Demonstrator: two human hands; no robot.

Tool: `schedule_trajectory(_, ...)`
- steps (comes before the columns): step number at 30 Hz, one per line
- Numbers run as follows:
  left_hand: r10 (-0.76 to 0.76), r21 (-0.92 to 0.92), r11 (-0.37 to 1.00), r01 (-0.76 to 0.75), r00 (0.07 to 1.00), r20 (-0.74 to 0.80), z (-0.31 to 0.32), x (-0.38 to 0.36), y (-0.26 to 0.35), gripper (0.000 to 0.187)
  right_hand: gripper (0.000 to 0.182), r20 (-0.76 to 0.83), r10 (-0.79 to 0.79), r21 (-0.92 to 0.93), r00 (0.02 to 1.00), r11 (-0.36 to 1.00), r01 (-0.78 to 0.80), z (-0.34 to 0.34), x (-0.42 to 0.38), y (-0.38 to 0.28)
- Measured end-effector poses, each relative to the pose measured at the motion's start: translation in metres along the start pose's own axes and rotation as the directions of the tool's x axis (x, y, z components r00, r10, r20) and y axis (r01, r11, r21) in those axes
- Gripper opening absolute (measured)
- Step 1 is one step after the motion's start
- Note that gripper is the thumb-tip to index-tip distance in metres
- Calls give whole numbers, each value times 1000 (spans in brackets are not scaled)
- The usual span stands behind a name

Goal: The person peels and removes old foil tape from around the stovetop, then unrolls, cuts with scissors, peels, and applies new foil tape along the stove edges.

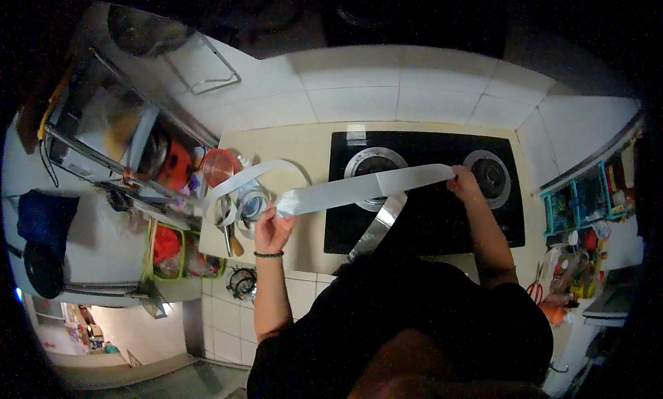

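A long strip of foil tape (345, 194) is stretched between my two hands above the stove, its pale matte side facing up. My left hand (275, 232), with a dark beaded bracelet at the wrist, pinches the strip near the counter's left part. At the other end, my right hand (464, 183) pinches the strip over the right burner (487, 176). A shiny silver length hangs from the middle towards my body. More of the pale band loops away left of my left hand, over items on the counter.
The black two-burner stove (421, 147) is set in a cream counter (276, 138) against a tiled wall. A red strainer (219, 168) and several utensils lie at left. A green-rimmed basket (166, 250) stands beyond them. Bottles (563, 264) and red-handled scissors (534, 292) are at right.
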State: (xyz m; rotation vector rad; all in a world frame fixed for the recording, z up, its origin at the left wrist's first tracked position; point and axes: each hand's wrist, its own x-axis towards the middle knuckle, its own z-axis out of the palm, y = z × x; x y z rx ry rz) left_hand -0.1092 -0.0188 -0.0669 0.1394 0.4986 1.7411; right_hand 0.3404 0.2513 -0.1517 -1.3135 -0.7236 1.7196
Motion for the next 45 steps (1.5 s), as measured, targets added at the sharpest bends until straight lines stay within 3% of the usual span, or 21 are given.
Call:
schedule_trajectory(2, -9, 11, 1000, 9, 999, 44, -17, -2, 20, 33, 18, 91, 63, -348, 994, 937, -27, -50, 25, 0)
schedule_trajectory(6, 1, 46, 999, 1, 999, -46, -13, -10, 53, 40, 17, -16, 53, -93, 998, 994, -54, -107, 36, -4)
schedule_trajectory(9, 75, 51, 996, -70, 992, -97, 3, -16, 68, 48, 20, -40, 1, -242, 999, 970, -11, -164, 45, -14)
schedule_trajectory(10, 73, 54, 996, -68, 993, -97, 1, -16, 73, 48, 22, 17, -8, -422, 1000, 906, 14, -187, 54, -19)
schedule_trajectory(14, 19, 5, 1000, -19, 999, -30, -15, -19, 113, 58, 25, -139, 73, -614, 988, 776, -144, -246, 80, -39)
schedule_trajectory(16, -16, -46, 999, 16, 1000, -9, 1, -21, 120, 59, 23, -128, -288, -960, 949, 277, -45, -252, 72, -44)
schedule_trajectory(18, 92, 105, 991, -80, 989, -120, 11, -18, 105, 56, 24, 100, -550, -937, 829, -333, -107, -246, 60, -57)
schedule_trajectory(21, 79, 139, 988, -70, 995, -56, 40, -7, 69, 39, 27, 130, -652, -956, 747, -281, -78, -137, 44, -84)
schedule_trajectory(22, 111, 218, 971, -104, 994, -19, 64, -8, 51, 33, 26, 261, -704, -965, 661, -163, 207, -66, 3, -100)
schedule_trajectory(24, 71, 199, 978, -66, 997, -14, 82, 0, 25, 28, 23, 406, -659, -752, 633, 153, 642, 47, -59, -108)
schedule_trajectory(26, 64, 237, 969, -65, 998, 11, 84, 9, 5, 24, 30, 682, -675, -422, 280, -51, 905, 127, -112, -97)
schedule_trajectory(27, 83, 248, 964, -92, 996, 45, 97, 7, -8, 19, 35, 679, -721, -325, 135, -132, 936, 159, -138, -84)
schedule_trajectory(30, 136, 300, 940, -163, 985, 111, 113, 14, -37, 8, 38, 828, -555, -251, 86, -230, 940, 230, -206, -76)
schedule_trajectory(34, 214, 319, 918, -235, 972, 99, 112, 7, -64, 8, 28, 819, -565, -321, 95, -315, 893, 258, -206, -51)
schedule_trajectory(36, 209, 382, 897, -222, 975, 77, 133, -2, -71, 8, 23, 820, -573, -299, -7, -439, 847, 258, -205, -54)
schedule_trajectory(38, 150, 379, 905, -195, 978, 145, 133, -1, -77, 9, 20, 823, -568, -331, 27, -440, 834, 254, -213, -63)
schedule_trajectory(40, 129, 375, 904, -206, 967, 220, 146, -6, -79, 26, 17, 831, -556, -317, 13, -455, 832, 255, -213, -70)
schedule_trajectory(41, 103, 421, 878, -228, 949, 299, 131, -3, -79, 47, 22, 807, -588, -341, 49, -398, 852, 253, -209, -73)
schedule_trajectory(42, 96, 418, 882, -220, 950, 298, 127, -1, -78, 47, 22, 808, -586, -348, 57, -398, 849, 250, -211, -85)
schedule_trajectory(44, 75, 490, 828, -273, 920, 386, 127, 9, -82, 54, 22, 800, -564, -318, 203, -113, 941, 233, -231, -128)
schedule_trajectory(45, 67, 484, 834, -263, 920, 385, 124, 8, -81, 54, 22, 800, -562, -330, 213, -115, 937, 234, -233, -125)
